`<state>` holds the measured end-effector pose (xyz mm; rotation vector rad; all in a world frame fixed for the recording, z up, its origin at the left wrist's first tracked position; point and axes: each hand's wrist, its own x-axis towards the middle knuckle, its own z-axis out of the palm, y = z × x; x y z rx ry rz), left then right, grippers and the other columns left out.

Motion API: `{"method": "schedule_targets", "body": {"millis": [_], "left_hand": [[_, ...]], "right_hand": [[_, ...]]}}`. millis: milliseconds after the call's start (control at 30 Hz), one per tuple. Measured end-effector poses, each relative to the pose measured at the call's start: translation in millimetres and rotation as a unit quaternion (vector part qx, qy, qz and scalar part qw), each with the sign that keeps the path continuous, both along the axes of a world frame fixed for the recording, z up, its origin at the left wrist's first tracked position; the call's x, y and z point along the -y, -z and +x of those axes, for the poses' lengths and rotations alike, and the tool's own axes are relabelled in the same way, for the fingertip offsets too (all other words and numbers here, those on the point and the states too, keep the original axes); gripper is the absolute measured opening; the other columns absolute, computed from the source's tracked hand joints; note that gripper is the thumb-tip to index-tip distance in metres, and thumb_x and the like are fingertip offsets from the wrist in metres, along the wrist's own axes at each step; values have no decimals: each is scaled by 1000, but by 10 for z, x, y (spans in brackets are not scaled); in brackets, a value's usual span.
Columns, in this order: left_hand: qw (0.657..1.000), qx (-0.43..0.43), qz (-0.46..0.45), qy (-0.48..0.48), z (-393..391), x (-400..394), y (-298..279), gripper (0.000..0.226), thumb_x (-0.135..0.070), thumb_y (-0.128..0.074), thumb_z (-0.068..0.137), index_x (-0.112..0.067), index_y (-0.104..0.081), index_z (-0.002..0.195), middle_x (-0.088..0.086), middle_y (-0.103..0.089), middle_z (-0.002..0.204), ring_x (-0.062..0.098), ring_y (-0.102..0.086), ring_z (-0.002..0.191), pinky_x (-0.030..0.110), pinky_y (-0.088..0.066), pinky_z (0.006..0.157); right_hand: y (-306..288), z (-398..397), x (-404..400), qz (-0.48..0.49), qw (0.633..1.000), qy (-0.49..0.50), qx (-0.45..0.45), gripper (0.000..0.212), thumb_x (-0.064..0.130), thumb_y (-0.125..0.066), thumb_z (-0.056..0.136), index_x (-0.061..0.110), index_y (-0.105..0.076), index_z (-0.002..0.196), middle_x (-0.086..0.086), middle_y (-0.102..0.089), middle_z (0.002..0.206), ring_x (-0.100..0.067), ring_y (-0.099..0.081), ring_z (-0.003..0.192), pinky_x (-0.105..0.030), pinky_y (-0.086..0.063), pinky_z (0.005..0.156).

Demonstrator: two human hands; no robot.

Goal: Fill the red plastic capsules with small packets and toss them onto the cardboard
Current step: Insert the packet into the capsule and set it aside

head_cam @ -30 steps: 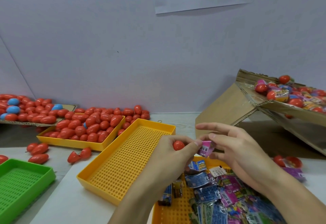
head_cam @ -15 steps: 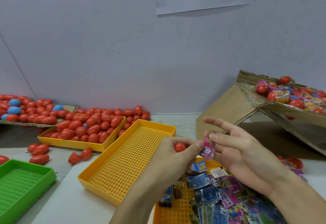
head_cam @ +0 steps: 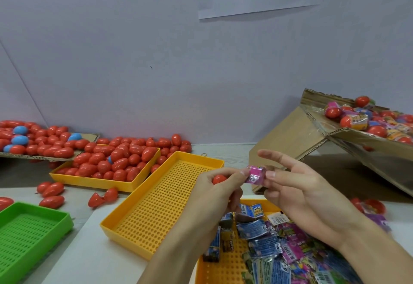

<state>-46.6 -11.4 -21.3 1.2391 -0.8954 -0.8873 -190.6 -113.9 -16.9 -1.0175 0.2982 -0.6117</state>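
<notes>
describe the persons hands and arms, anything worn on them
Both are bare. The left hand and right hand wear no gloves, and no rings, watch or bracelets show on the sides in view. Both forearms run bare to the bottom edge of the picture, with no sleeve or cuff visible. The fingernails that show look short and unpainted.

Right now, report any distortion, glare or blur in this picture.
Head view: wide-angle bending bows the wall edges; glare streaks the clear tape on the cardboard box; the pink packet between both hands is sharp; the packets tray softens toward the corner.
</notes>
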Motion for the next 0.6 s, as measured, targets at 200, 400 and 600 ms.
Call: {"method": "schedule_targets", "body": {"millis": [200,400,600], "left_hand": [[999,20,-1,32,-7,-2,11,21,-30,-67,91,-13,-74,82,4,-47,57,16,-40,55,30,-40,59],[998,31,-3,54,-26,-8,-4,34,-39,-64,90,-9,-69,76,3,-46,55,15,-39,55,31,-39,61],[998,36,-2,50,-27,-10,-1,34,-40,-62,93,-14,-66,71,3,-45,58,16,-38,58,33,-36,63]], "right_hand": [[-15,19,-46,-55,995,21,-77,33,32,-63,82,18,-76,109,-15,-72,115,-21,-66,93,-31,-46,70],[-15,10,-38,-54,996,7,-67,33,25,-69,78,18,-75,109,-14,-70,95,-18,-64,76,-32,-47,67],[-29,1,-49,-11,999,-14,-48,37,18,-72,76,16,-74,113,-6,-58,85,-13,-48,67,-23,-41,49]]}}
